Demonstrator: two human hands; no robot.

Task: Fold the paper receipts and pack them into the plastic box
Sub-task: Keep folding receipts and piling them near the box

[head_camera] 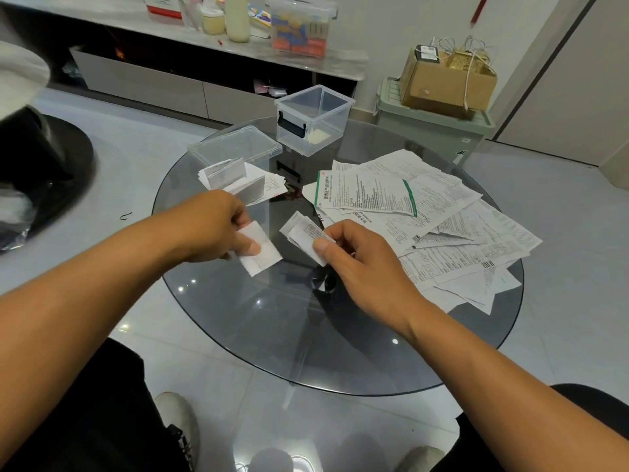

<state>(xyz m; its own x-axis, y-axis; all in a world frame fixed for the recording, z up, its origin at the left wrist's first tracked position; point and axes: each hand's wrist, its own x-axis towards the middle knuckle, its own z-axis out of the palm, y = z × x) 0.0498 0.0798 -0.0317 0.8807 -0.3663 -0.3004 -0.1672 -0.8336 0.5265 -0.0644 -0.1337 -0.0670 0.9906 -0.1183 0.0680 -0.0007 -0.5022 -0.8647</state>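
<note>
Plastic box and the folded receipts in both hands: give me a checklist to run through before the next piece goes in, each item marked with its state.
1. Plastic box open, lid off and lying beside it: ok.
2. Room left in the box: ok, it looks nearly empty apart from something pale on its bottom.
3. Left hand has a firm pinch on its folded receipt: ok.
4. Right hand holds its folded receipt: ok.
5. Both pieces folded small enough for the box: ok, by eye.
6. All receipts folded: not ok, the unfolded pile remains on the glass table.
</note>
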